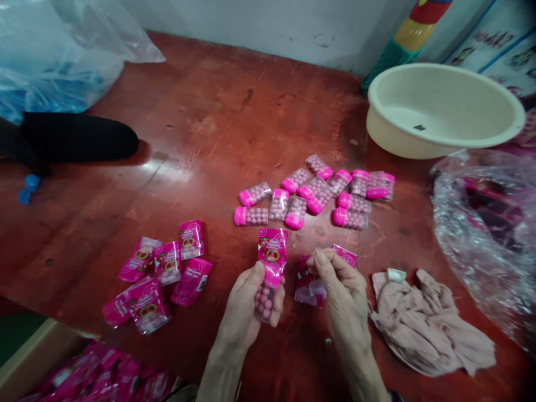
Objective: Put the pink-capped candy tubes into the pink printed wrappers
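Note:
My left hand (247, 307) grips a clear plastic container of pink candy balls (263, 302), its pink cap pointing away from me. A printed pink wrapper sleeve (272, 248) stands over the cap end and covers it in part. My right hand (341, 285) is apart from the container, thumb and fingertips pinched together; I cannot make out whether anything is between them. Under and beside it lie pink printed sleeves (307, 287), partly hidden by the hand. Beyond both hands, several unwrapped candy containers (297, 207) with pink caps lie scattered.
Several wrapped pink packs (151, 304) lie at left, above a box of more pink packs (104, 374). At right are a crumpled cloth (431, 324), a clear plastic bag (473, 240) and a cream basin (439, 134). A black object (79, 137) and a bag with blue contents (54, 67) stand far left.

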`<state>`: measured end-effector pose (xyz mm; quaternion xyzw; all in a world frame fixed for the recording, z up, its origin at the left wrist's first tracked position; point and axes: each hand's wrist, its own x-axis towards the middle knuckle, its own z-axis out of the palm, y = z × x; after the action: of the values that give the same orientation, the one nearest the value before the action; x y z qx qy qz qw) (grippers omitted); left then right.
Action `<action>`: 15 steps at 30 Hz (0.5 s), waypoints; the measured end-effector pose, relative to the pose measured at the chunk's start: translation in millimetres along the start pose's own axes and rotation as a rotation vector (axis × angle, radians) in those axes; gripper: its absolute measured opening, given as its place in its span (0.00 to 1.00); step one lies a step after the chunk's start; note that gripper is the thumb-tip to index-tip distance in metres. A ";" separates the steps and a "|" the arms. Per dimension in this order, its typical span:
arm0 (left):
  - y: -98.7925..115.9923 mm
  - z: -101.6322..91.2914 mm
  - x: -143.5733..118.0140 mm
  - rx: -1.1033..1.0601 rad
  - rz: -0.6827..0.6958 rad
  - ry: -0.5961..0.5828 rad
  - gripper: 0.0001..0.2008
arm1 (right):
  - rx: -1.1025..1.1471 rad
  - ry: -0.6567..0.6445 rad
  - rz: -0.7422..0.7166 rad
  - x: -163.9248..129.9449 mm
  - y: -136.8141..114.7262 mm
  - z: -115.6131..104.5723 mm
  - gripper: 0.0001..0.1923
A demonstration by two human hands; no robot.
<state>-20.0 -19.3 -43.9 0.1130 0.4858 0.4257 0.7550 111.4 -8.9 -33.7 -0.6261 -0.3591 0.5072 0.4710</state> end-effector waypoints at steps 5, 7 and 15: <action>-3.9 -1.8 0.4 0.054 -0.087 -0.109 0.23 | 0.024 -0.066 -0.050 2.3 -4.4 -2.4 0.14; -5.5 -2.7 0.2 0.089 -0.135 -0.191 0.23 | 0.033 -0.130 -0.054 4.9 -5.5 -4.4 0.15; -7.3 -6.4 0.7 0.165 -0.270 -0.303 0.24 | 0.151 -0.182 -0.075 17.3 1.5 -12.9 0.08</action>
<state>-21.2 -24.7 -51.8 0.1709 0.4108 0.2575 0.8578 127.9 3.8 -39.7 -0.5262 -0.3845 0.5695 0.5009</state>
